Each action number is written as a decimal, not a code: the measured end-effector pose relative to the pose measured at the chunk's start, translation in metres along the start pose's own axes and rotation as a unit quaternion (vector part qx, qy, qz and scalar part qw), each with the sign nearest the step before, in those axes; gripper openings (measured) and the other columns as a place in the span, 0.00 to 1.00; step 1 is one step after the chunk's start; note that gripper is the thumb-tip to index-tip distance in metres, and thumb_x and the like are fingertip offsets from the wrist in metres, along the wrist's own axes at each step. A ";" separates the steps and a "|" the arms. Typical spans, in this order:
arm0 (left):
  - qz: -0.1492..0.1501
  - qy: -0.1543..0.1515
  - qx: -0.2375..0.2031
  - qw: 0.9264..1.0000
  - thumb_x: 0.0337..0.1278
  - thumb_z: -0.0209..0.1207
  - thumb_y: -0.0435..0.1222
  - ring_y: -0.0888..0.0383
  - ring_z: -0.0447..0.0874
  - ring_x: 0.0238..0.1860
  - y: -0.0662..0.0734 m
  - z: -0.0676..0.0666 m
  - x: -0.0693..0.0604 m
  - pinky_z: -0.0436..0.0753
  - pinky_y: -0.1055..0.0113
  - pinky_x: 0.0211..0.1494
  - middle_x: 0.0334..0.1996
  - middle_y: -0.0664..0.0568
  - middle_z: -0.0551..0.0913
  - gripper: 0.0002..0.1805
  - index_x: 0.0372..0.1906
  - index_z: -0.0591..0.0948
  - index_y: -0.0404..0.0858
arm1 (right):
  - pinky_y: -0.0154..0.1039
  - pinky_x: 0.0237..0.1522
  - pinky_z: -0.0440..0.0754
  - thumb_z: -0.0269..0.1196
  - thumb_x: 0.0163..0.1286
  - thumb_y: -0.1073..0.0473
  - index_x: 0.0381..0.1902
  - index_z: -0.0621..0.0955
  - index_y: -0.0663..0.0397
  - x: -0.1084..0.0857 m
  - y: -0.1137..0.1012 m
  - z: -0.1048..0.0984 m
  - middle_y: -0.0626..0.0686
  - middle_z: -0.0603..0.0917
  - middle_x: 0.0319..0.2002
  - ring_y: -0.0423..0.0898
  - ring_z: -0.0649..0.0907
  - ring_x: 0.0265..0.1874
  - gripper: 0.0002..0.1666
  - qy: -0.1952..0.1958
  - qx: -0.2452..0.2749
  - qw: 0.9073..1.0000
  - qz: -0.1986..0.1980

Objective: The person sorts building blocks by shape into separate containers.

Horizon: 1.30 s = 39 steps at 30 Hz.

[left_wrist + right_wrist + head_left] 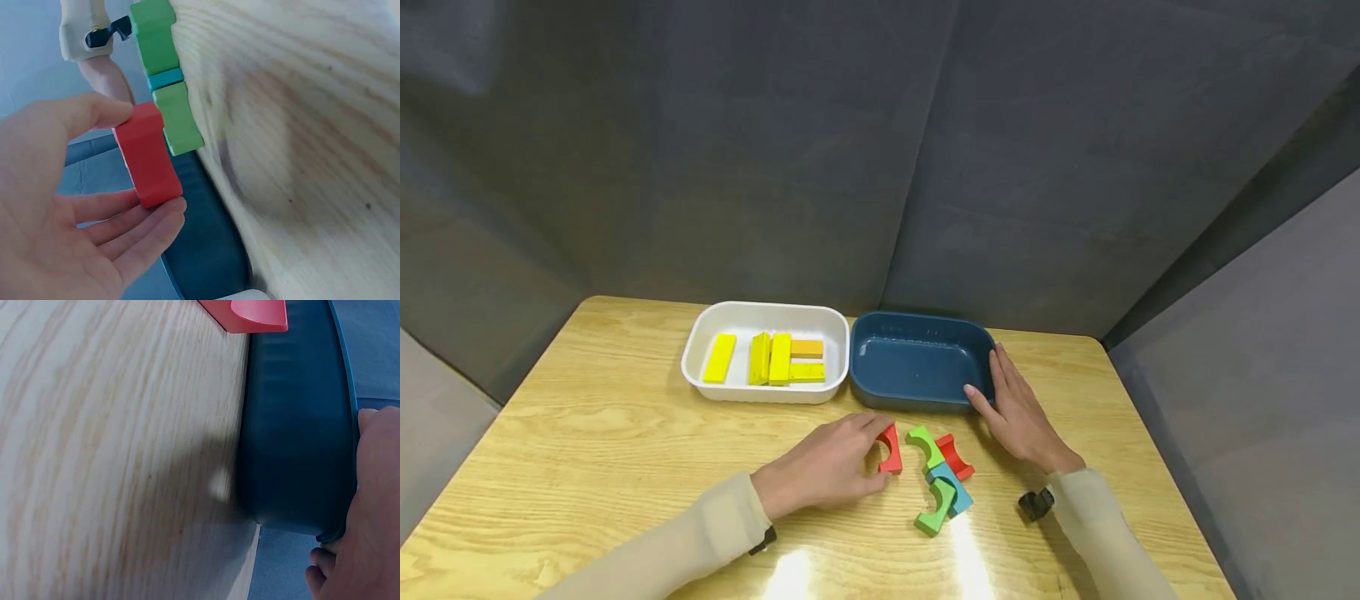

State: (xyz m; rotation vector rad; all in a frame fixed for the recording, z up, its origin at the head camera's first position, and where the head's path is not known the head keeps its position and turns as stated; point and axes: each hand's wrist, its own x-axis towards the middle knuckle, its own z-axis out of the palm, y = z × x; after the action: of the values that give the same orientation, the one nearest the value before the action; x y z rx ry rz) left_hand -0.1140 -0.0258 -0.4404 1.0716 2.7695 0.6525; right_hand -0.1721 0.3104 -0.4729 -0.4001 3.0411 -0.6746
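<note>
1 red blk (147, 156) in LH (829, 465); RH (1024, 423) on bin (913, 362)

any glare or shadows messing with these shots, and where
Head: two bright glare patches on the table, near the picture's bottom edge; left wrist: a soft-edged shadow on the table, with a pale, washed-out upper right corner; right wrist: a broad shadow on the table beside the blue tub.

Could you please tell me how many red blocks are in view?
2: the left hand holds one red block, and the other red block lies on the table beside the farther green block. No more show, though a hand might hide one.
</note>
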 end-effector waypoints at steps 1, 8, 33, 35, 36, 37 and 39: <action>0.001 0.000 -0.007 1.000 0.64 0.69 0.47 0.49 0.81 0.67 -0.001 -0.002 0.000 0.84 0.56 0.69 0.71 0.42 0.79 0.40 0.76 0.74 0.32 | 0.70 0.82 0.48 0.48 0.86 0.34 0.87 0.42 0.63 0.000 0.000 0.000 0.60 0.37 0.88 0.65 0.46 0.86 0.53 0.000 0.000 1.000 0.001; 0.027 0.025 -0.024 0.999 0.63 0.73 0.47 0.55 0.82 0.53 -0.005 -0.015 0.005 0.88 0.65 0.59 0.70 0.44 0.79 0.41 0.76 0.74 0.34 | 0.70 0.82 0.49 0.48 0.86 0.34 0.87 0.43 0.63 0.000 0.000 0.001 0.62 0.38 0.88 0.64 0.46 0.86 0.53 0.002 -0.001 1.000 -0.001; -0.023 0.063 -0.053 0.996 0.66 0.72 0.45 0.55 0.79 0.52 -0.018 -0.053 0.056 0.86 0.71 0.45 0.69 0.46 0.78 0.41 0.79 0.71 0.37 | 0.70 0.82 0.48 0.47 0.86 0.34 0.87 0.42 0.63 0.001 0.000 0.001 0.58 0.35 0.88 0.65 0.45 0.86 0.53 -0.001 -0.001 1.000 0.005; -0.031 0.058 -0.062 0.996 0.66 0.71 0.44 0.56 0.79 0.51 -0.020 -0.053 0.061 0.86 0.71 0.46 0.69 0.47 0.78 0.41 0.79 0.71 0.38 | 0.70 0.82 0.48 0.47 0.86 0.34 0.87 0.42 0.63 0.001 0.000 0.001 0.59 0.36 0.88 0.65 0.45 0.86 0.53 -0.001 -0.003 1.000 0.006; -0.034 0.056 -0.066 0.996 0.66 0.71 0.44 0.56 0.79 0.50 -0.021 -0.053 0.063 0.86 0.71 0.46 0.69 0.48 0.78 0.41 0.79 0.71 0.38 | 0.70 0.82 0.47 0.47 0.86 0.34 0.87 0.42 0.63 0.001 0.000 0.001 0.59 0.36 0.88 0.65 0.45 0.86 0.54 -0.002 -0.003 1.000 0.006; -0.038 0.053 -0.069 0.995 0.66 0.71 0.44 0.56 0.79 0.50 -0.022 -0.053 0.065 0.86 0.70 0.46 0.69 0.48 0.78 0.41 0.79 0.71 0.38 | 0.69 0.82 0.47 0.47 0.86 0.34 0.87 0.42 0.63 0.001 0.000 0.000 0.59 0.36 0.88 0.65 0.46 0.86 0.54 -0.002 -0.004 1.000 0.006; -0.043 0.049 -0.072 0.995 0.66 0.72 0.43 0.55 0.79 0.51 -0.024 -0.052 0.069 0.87 0.69 0.47 0.69 0.47 0.78 0.41 0.80 0.70 0.37 | 0.69 0.82 0.47 0.47 0.86 0.34 0.87 0.42 0.63 0.000 -0.001 0.000 0.59 0.36 0.88 0.65 0.46 0.86 0.54 -0.003 -0.003 1.000 0.007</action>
State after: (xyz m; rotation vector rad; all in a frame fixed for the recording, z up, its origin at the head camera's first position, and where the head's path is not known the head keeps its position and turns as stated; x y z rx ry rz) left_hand -0.1931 -0.0140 -0.3990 0.9091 2.7806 0.8989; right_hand -0.1724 0.3097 -0.4728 -0.3795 3.0384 -0.6618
